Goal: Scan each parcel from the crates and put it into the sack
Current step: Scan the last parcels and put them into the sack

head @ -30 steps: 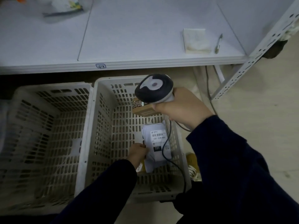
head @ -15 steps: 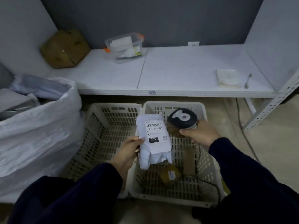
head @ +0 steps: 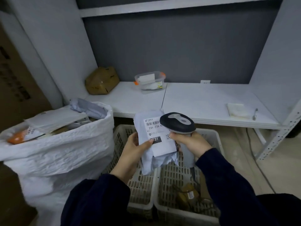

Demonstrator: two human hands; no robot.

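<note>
My left hand (head: 136, 148) grips a white soft parcel (head: 154, 154) by its left edge and holds it up over the crates, label facing me. My right hand (head: 190, 143) is closed on the handle of a dark-headed barcode scanner (head: 177, 123), whose head overlaps the label's upper right corner. Under the hands stand two white slatted crates, the left crate (head: 140, 188) and the right crate (head: 210, 209). Small brown parcels (head: 187, 195) lie in the right crate. The white woven sack (head: 61, 154) stands open on the left, filled with several parcels.
A low white shelf (head: 203, 103) runs behind the crates, carrying a brown package (head: 101, 80), a clear plastic box (head: 149, 81), a folded cloth (head: 237, 110) and a pen (head: 255, 113). A perforated shelf post (head: 280, 136) stands at the right. A cardboard box (head: 14, 75) stands at the far left.
My left hand lifted the white parcel out of the right crate and raised it. The scanner came up beside it and now overlaps the label. My view tilted upward, showing the sack.
</note>
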